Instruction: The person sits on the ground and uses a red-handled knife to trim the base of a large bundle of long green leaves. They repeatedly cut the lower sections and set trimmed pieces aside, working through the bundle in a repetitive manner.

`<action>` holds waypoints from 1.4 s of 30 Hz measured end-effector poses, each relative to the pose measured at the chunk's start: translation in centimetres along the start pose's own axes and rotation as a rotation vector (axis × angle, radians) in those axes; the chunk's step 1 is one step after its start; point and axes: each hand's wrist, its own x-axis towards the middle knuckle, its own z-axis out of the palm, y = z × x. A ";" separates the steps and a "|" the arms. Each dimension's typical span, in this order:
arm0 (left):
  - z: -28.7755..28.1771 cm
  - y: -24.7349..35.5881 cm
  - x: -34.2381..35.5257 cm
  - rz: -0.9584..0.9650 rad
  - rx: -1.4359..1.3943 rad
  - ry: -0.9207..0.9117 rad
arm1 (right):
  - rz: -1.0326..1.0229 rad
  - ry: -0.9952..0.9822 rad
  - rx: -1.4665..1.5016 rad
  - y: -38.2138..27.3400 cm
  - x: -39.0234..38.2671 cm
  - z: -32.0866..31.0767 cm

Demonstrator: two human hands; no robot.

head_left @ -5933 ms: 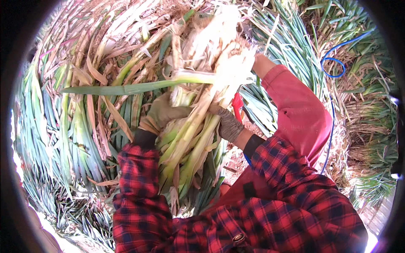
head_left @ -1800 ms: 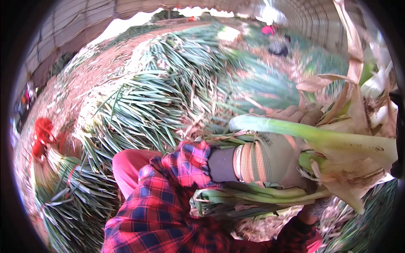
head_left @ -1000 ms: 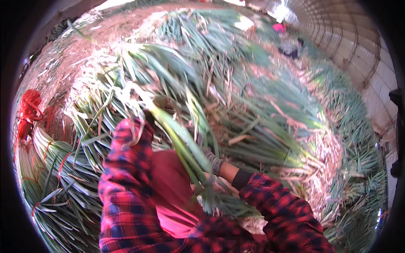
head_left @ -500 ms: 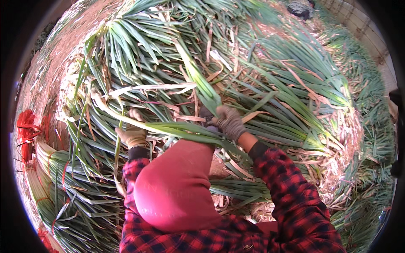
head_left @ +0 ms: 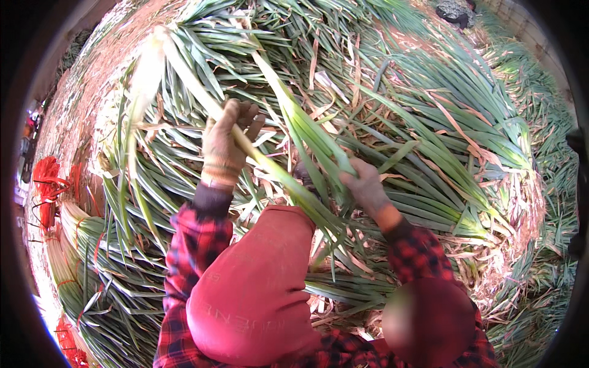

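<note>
My left hand (head_left: pixel 224 144), in a brown knit glove, is closed round the pale stem of a long green onion (head_left: pixel 276 172). The onion slants from the upper left down to its green leaves over my knee. Smeared by motion, a pale strip (head_left: pixel 144 80) hangs beside its white end. My gloved right hand (head_left: pixel 368 189) is closed on the leaves of other green onions (head_left: pixel 300 119), whose pale stems point to the upper left. My right fingertips are partly hidden behind those leaves. My bent knee in red cloth (head_left: pixel 257 288) stands below and between the hands.
Heaps of green onions (head_left: pixel 423 129) lie ahead and to the right among dry leaves. On the left are tied onion bundles (head_left: pixel 64 251) and red ties (head_left: pixel 48 184). A dark and grey object (head_left: pixel 455 13) sits at the far upper right.
My left hand has moved up and right and now grips the onion, whose white end has swung upward. My right hand has shifted right and down with the leaves.
</note>
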 end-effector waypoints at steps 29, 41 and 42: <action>16.3 3.7 -10.1 0.214 0.196 -0.862 | 0.138 0.024 -0.251 -1.9 -35.1 -5.2; -7.6 19.6 12.2 0.476 1.529 0.589 | 0.315 -0.009 -0.219 1.5 -38.9 -3.3; -16.2 30.2 13.7 0.546 1.327 0.163 | 0.158 -0.144 -0.088 1.1 -36.2 0.7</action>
